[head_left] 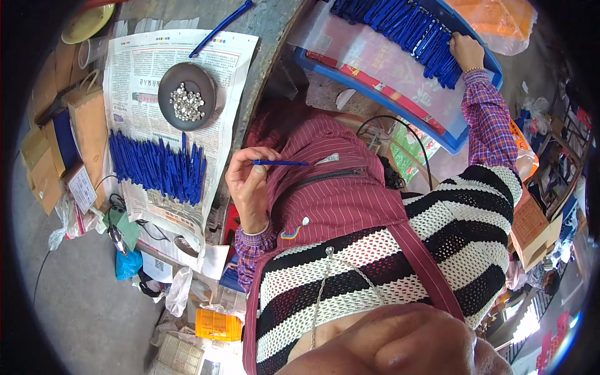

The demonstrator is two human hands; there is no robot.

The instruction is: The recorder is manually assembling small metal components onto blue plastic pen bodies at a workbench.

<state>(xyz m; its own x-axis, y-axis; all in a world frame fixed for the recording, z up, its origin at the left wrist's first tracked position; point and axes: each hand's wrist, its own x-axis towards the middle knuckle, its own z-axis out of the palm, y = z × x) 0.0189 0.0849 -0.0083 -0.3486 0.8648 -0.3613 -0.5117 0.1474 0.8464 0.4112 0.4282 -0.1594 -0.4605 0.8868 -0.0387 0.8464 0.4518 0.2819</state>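
So the left hand (249, 181) has a single thin blue stick (280, 163) pinched between thumb and fingertips, held out flat over the lap, just off the right edge of the newspaper (219, 62). Fingers are curled in around the near end and the rest pokes out toward the maroon striped apron (337, 187).

On the newspaper itself there's a neat row of the same blue sticks (156, 165) laid side by side across its lower half. Just above that row sits a dark round dish (167, 87) full of little shiny metal bits (186, 102). One longer blue stick (222, 26) lies loose past the paper's top edge.

Way over on the far side from the newspaper, the right hand (465, 51) is stretched out to a blue tray (375, 84) and rests on top of a big heap of blue sticks (400, 28) in it. Fingers are bent down onto the pile, but I can't tell if they're actually gripping any. The sleeve (487, 119) is purple plaid.

Left of the newspaper there's some brown cardboard packets (87, 125), and below it a mess of plastic bags and a small orange crate (219, 325) on the floor.
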